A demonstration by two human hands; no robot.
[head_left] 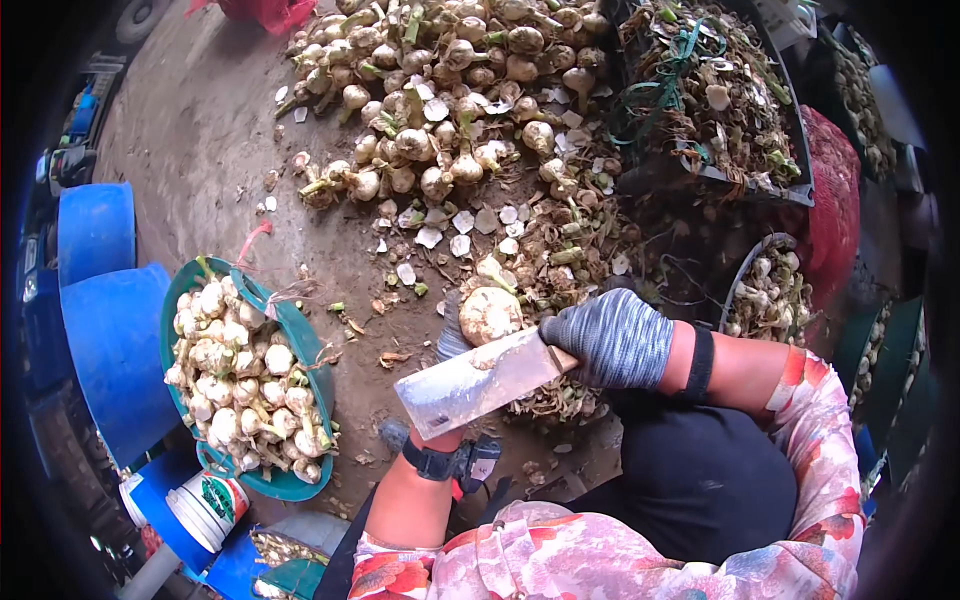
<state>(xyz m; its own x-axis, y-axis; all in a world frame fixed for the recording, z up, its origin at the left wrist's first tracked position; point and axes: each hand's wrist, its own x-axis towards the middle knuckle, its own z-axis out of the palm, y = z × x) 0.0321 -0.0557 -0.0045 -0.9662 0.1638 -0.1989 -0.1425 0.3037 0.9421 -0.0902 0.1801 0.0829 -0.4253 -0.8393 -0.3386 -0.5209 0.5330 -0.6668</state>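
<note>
A grey knit glove covers my right hand [612,340], which is closed round the wooden handle of a cleaver [478,385]. Its wide blade slants down to the left, in front of my left wrist. Above the blade, my left hand [451,332], also gloved, grips a garlic bulb [489,314] with its stem end pointing away from me. The upper edge of the blade lies against or very close to the bulb; whether it cuts in cannot be made out. Most of my left hand is hidden behind the blade.
Garlic with stems lies in a large heap [430,130] ahead, with trimmings scattered nearer. A green basket [325,395] of garlic stands at left beside blue barrels [115,350]. At far right are a black crate [800,175] of scraps and a red mesh sack [832,200].
</note>
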